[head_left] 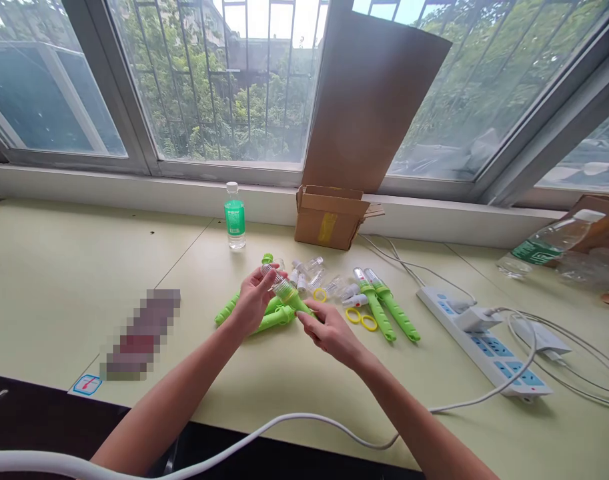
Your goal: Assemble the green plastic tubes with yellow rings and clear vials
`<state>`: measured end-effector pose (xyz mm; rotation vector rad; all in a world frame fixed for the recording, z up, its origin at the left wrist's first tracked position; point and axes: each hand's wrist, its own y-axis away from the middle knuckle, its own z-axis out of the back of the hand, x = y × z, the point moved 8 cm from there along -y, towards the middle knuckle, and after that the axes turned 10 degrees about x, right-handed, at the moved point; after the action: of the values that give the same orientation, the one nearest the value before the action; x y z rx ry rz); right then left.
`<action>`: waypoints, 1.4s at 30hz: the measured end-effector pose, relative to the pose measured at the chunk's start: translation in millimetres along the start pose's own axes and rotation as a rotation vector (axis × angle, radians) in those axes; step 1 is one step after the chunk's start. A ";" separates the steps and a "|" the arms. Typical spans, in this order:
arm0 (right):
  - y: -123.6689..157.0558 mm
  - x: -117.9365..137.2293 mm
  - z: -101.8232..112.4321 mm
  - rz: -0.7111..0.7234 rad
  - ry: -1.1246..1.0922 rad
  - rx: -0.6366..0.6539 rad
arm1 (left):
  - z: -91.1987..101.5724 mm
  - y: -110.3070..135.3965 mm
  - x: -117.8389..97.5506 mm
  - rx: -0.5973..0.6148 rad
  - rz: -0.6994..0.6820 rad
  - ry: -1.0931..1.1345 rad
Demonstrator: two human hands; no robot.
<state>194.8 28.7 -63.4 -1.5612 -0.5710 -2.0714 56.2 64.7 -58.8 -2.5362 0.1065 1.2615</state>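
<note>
Green-handled piece point(290, 295) with clear cap, held tilted just above the counter point(59, 287). Left hand point(254, 301) closed around the cap end; right hand point(329, 333) pinching the handle's lower end. Beneath and behind: loose green handles point(277, 320), small clear caps point(309, 270), yellow rings point(361, 320). Just right, two more capped pieces point(384, 307) lying side by side. Farther back, green-labelled bottle point(235, 217) upright near an open cardboard box point(329, 217); power strip point(484, 347) with plugged-in cables well to the right.

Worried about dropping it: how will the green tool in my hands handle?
The tool, held by left hand and right hand, looks like stiff, light plastic. Its round handle would probably roll if laid down. The clear tip may crack.
</note>
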 end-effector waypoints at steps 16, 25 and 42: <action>5.4 3.2 10.6 0.165 0.195 -0.145 | -29.3 10.3 -2.4 0.118 0.014 -0.049; -4.9 -20.4 -17.0 -0.089 -0.255 0.232 | -13.0 1.8 3.7 0.156 0.108 0.001; 17.4 16.5 15.3 0.247 0.875 -0.497 | 9.3 6.3 15.4 -0.215 0.105 -0.068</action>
<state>213.2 21.8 -42.8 -0.7107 0.4527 -2.4975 57.2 62.7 -77.8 -2.6951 0.0951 1.4706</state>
